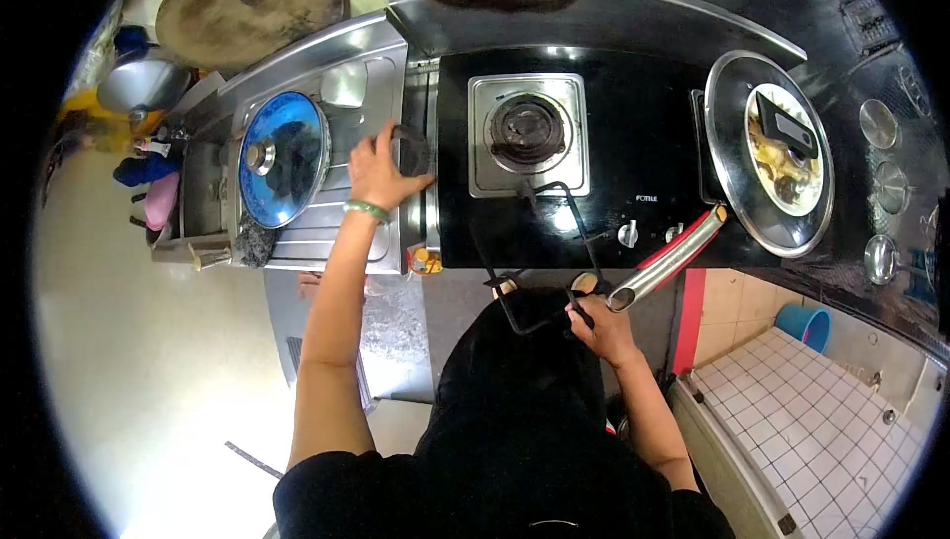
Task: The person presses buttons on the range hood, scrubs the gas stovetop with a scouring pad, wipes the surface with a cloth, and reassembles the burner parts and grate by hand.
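My right hand is closed on a corner of a black pan support, a square wire stove grate held tilted in front of the hob. Behind it, the gas burner sits bare in its square metal drip tray. Over the drainboard's right edge, my left hand, with a green bangle at the wrist, has thumb and fingers around a dark curved piece that looks like a burner ring. Part of that piece is hidden by the hand.
On the drainboard stands a blue dish under a glass lid. A lidded pan with a red-trimmed handle covers the right burner. A round chopping board leans at the back left. Two control knobs line the hob front.
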A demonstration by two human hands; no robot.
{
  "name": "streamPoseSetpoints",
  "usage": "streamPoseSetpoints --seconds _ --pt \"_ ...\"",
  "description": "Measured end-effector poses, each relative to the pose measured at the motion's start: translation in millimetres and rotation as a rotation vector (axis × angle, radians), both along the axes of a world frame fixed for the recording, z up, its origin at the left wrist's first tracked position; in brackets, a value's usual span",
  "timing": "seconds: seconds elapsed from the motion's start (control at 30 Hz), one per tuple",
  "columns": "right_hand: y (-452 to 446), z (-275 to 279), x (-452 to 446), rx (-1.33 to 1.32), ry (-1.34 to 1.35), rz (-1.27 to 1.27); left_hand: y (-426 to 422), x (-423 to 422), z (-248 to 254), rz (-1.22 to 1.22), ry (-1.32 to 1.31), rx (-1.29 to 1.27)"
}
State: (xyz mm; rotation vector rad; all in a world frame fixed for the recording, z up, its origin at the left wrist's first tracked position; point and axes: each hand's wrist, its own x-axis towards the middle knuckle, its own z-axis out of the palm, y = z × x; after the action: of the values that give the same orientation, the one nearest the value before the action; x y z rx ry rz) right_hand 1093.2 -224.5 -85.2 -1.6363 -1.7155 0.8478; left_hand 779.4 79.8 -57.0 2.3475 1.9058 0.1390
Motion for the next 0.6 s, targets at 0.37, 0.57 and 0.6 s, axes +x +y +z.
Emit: streamPoseSetpoints --seconds 0.37,0.57,0.6 --pt "38.7 -14.6 -43.2 0.087 -0.106 0.238 -32.0 -59.9 -20.6 0.135 0.116 -0.017" --pt "60.3 -31.6 -72.7 0.103 -0.215 0.218 -32.5 -73.8 -28.6 0.233 0.132 -0.075" --pt "64.4 -30.4 -75.7 0.105 -0.224 0.203 -31.5 -76.8 -29.0 0.250 0.122 -0.105"
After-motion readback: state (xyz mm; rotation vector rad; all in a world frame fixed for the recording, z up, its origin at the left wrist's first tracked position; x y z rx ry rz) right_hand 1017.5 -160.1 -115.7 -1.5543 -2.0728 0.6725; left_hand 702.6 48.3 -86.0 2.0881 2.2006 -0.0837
